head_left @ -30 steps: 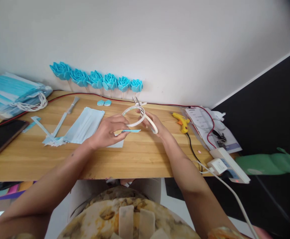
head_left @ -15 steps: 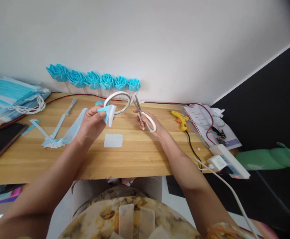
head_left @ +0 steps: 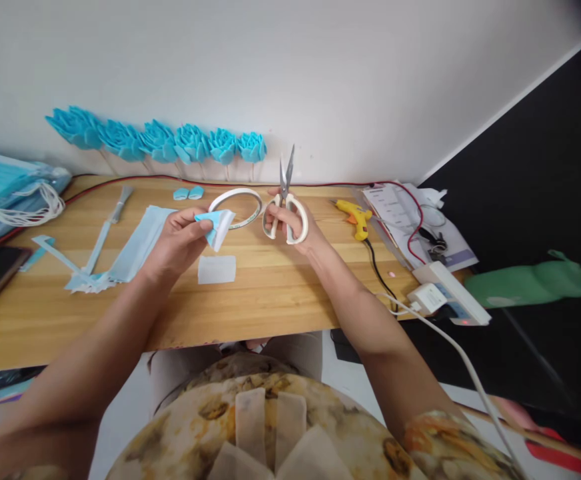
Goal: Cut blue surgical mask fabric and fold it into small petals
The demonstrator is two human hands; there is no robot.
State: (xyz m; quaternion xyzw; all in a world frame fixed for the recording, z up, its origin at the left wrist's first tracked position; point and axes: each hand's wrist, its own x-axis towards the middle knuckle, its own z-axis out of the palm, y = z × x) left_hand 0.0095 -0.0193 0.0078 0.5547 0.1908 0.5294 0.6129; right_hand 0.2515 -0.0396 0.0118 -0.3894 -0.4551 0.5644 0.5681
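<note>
From where I stand, the left hand (head_left: 183,243) pinches a small blue-and-white piece (head_left: 213,225) between thumb and fingers, above the worktop (head_left: 280,300). Its surface is bright blue on the side by the thumb, with a pale white band along the right edge, and it tapers downward. A slim white tape roll (head_left: 235,192) shows just behind it, a wide ring at the same fingers. The right hand (head_left: 293,223) holds scissors (head_left: 284,190) by cream handles, grey blades parted and pointing toward the wall. A thin white rectangle (head_left: 217,269) lies below.
</note>
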